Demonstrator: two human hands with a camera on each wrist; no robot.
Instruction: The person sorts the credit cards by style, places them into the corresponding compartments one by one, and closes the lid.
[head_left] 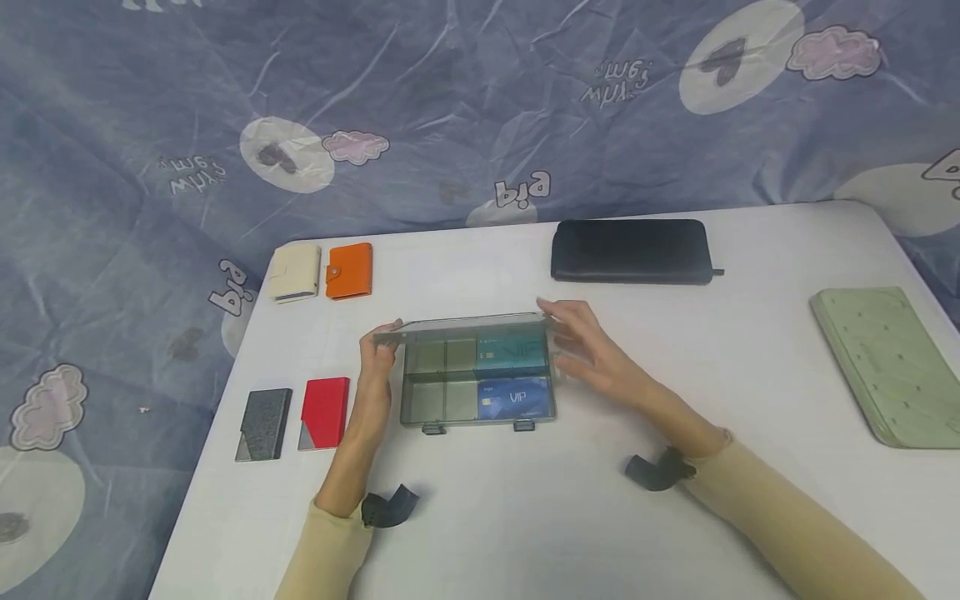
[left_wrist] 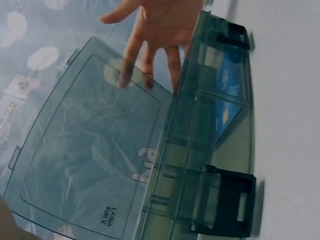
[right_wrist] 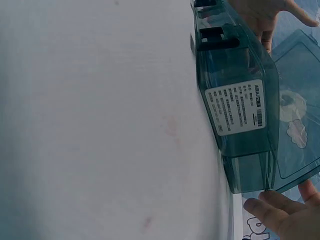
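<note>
A clear green-tinted plastic box [head_left: 442, 421] with dividers lies with its hinged lid [left_wrist: 85, 140] raised. Inside, a blue VIP card [head_left: 514, 398] sits in the front right compartment, and a teal card [head_left: 512, 353] shows through the lid behind it. My left hand [head_left: 374, 379] is at the lid's left end, its fingers extended and thumb spread in the right wrist view. Fingers of my right hand [head_left: 596, 354] touch the lid's right end. The left wrist view shows that hand [left_wrist: 167, 25] with straight, spread fingers, partly seen through the lid.
On the left lie a grey card holder [head_left: 264, 423], a red one [head_left: 326, 414], a cream wallet [head_left: 295, 271] and an orange wallet [head_left: 350, 271]. A long black wallet [head_left: 632, 252] lies at the back, and a green flat case [head_left: 888, 367] on the right. The table [head_left: 525, 517] is white.
</note>
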